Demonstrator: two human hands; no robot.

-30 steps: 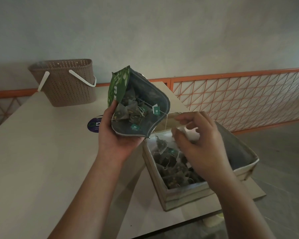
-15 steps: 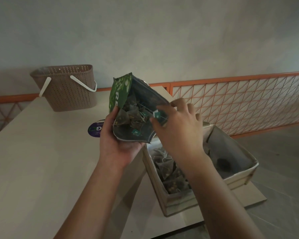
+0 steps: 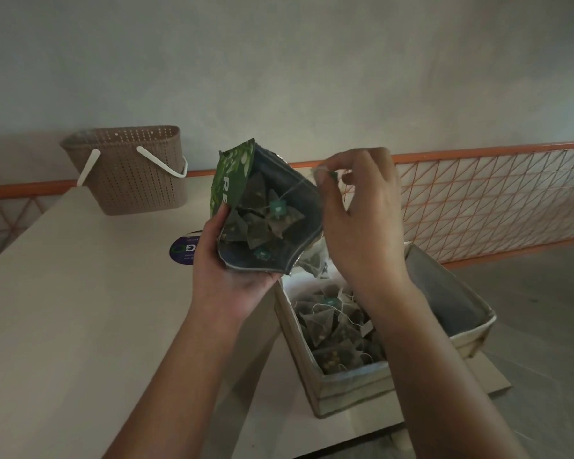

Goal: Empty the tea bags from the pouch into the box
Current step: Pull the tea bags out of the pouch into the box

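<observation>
Since half a second ago the right hand (image 3: 362,220) has drawn back out of the pouch mouth and risen, a string now stretched from its fingertips down into the pouch.

The table (image 3: 63,309) carries the box (image 3: 378,382) at its right corner, already part filled with tea bags (image 3: 332,323). Directly above the box's near-left end, the left hand (image 3: 226,270) grips the pouch (image 3: 272,213) from below, mouth tilted up toward the camera. The right hand, nearer the box, pinches a tea bag's tag (image 3: 332,175) between thumb and forefinger; the string runs down-left to the remaining bags. Lifting up and right should pull one out.
</observation>
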